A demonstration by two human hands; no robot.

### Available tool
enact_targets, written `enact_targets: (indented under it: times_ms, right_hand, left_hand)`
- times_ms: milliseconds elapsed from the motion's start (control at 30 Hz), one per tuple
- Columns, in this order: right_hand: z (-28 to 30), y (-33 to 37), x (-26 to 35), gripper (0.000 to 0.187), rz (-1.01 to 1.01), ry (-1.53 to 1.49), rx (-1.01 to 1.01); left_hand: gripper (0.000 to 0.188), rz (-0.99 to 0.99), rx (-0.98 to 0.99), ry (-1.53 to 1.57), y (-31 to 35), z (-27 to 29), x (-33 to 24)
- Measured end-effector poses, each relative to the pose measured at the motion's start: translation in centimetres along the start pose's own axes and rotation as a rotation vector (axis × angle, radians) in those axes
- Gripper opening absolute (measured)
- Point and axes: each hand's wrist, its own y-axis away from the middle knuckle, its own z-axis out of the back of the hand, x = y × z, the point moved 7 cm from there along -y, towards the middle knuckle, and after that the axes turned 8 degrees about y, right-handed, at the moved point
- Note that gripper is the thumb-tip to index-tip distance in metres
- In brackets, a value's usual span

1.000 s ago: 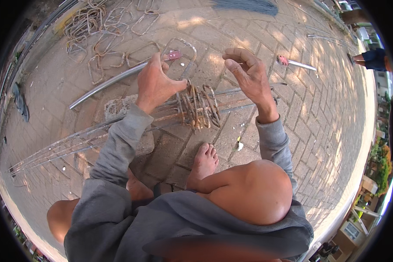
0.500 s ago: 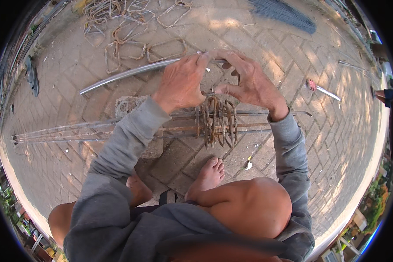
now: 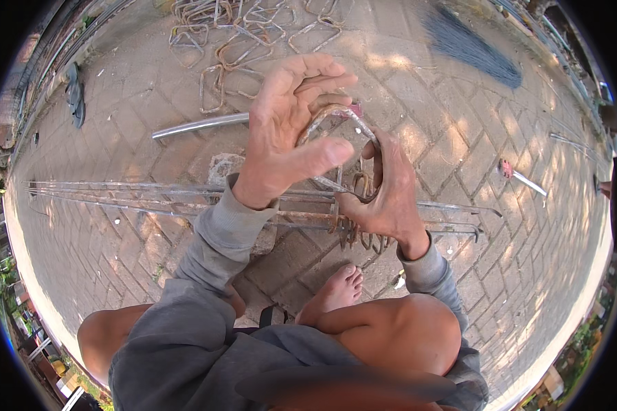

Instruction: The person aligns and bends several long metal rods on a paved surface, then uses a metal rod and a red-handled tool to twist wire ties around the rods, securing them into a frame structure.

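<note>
A bent steel stirrup (image 3: 331, 111), rusty and roughly four-sided, is raised above the bars between my two hands. My right hand (image 3: 389, 195) is closed round its right side, thumb below. My left hand (image 3: 281, 130) is open at its left side, fingers stretched and thumb apart; whether it touches the metal I cannot tell. Below them, several more stirrups (image 3: 349, 233) hang round a set of long thin steel bars (image 3: 116, 196), partly covered by my right hand. The bars run across in front of my feet, with hooked ends on the right.
A rough stone block (image 3: 225, 166) is by the bars. Beyond lie a shiny metal pipe (image 3: 199, 125) and a heap of rusty stirrups (image 3: 243, 31). A red-headed tool (image 3: 506, 169) with a silver handle is at right, broom bristles (image 3: 469, 48) far right, a dark sandal (image 3: 74, 96) far left.
My left hand has spread its fingers and turned palm inward. My right hand has come lower, and the stirrup now shows clearly between the hands. The whole view has shifted slightly.
</note>
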Motion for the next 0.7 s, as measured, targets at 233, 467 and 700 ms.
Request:
enact_targets:
  times_ms: [233,467,700]
  right_hand:
    - [-0.3,0.8,2.3,0.093,0.118,-0.239,0.042]
    - [-0.4,3.0,3.0,0.084,0.061,0.007,-0.253]
    - [-0.1,3.1,4.5,0.078,0.068,0.004,-0.445]
  left_hand:
    - [0.09,0.074,-0.181,0.078,3.0,-3.5,3.2]
    - [0.072,-0.146,-0.08,-0.126,3.6,-6.1,-0.4]
    - [0.042,-0.274,-0.209,-0.314,3.8,-7.9,-2.4]
